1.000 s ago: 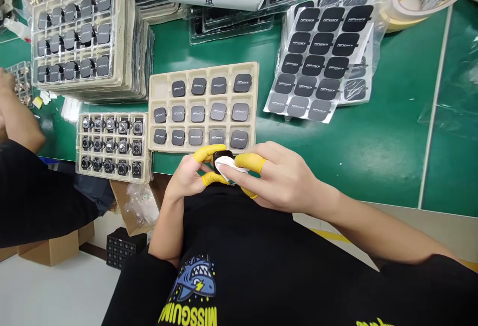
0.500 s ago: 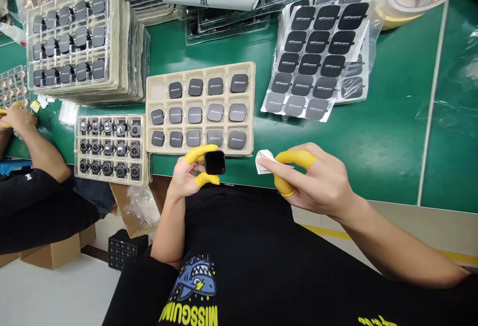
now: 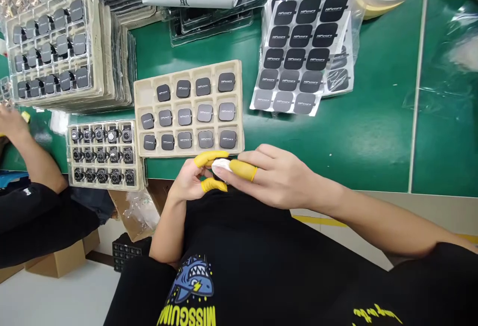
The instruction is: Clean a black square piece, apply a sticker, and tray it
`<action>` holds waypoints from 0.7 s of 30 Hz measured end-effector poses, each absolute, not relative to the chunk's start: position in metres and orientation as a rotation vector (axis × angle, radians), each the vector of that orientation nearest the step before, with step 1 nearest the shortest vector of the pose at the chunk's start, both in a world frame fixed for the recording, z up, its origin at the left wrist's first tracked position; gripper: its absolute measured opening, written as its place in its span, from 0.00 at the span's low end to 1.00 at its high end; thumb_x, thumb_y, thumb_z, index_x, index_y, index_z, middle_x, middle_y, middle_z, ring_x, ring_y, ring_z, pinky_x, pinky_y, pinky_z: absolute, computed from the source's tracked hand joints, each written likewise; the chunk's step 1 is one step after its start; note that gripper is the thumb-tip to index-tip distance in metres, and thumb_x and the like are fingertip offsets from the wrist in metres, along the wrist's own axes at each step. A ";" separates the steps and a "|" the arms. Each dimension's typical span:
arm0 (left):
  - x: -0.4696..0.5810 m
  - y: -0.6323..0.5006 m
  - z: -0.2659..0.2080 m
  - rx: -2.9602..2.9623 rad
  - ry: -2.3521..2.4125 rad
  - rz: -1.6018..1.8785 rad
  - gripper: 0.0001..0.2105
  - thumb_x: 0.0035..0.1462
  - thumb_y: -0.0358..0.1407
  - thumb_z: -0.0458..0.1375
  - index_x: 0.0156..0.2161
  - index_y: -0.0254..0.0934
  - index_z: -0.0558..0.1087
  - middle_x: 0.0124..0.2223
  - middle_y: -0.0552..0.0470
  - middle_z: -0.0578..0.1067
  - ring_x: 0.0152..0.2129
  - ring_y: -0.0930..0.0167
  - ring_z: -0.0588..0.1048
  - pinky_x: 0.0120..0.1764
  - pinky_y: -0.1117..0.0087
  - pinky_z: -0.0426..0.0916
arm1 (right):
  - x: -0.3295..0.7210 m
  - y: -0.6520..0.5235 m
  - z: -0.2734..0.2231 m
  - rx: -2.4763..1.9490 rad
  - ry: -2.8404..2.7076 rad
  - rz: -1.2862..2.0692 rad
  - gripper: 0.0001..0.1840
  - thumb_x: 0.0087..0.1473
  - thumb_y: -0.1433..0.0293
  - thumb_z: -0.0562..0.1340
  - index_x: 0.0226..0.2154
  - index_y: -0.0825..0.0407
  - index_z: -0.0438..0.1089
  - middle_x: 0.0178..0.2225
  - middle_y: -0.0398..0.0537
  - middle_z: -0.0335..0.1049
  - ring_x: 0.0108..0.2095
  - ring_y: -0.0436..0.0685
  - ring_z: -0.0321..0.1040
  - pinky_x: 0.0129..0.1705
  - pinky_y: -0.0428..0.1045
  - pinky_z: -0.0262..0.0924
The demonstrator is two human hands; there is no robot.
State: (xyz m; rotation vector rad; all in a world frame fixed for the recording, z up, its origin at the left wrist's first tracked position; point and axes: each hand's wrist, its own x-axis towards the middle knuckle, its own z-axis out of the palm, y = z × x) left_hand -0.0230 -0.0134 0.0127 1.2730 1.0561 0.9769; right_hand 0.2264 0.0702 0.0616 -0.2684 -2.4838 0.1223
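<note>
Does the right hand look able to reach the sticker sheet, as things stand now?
Probably yes: green tabletop lies between the right hand and the sticker sheet, and no obstacle shows. But this hand holds a white cloth, which may hinder picking.

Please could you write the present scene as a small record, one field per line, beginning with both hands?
Left hand: holds a small dark object, mostly hidden
Right hand: holds a small white wipe over that object
Finger covers: yellow, on both hands
Ahead: rectangular beige tray, fourteen dark grey rounded-square pieces
Left of that tray: smaller beige tray, black watch-like parts in three rows of five
Right: sheets of dark rounded-square labels
Surface: green table
Far left: another person's hand
</note>
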 end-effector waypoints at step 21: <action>-0.034 -0.009 0.009 1.083 1.052 1.046 0.30 0.59 0.52 0.77 0.64 0.45 0.81 0.42 0.48 0.88 0.30 0.67 0.87 0.32 0.71 0.85 | 0.249 0.061 0.018 -0.736 -2.180 0.328 0.28 0.65 0.79 0.67 0.62 0.42 0.80 0.40 0.47 0.80 0.41 0.59 0.74 0.40 0.54 0.72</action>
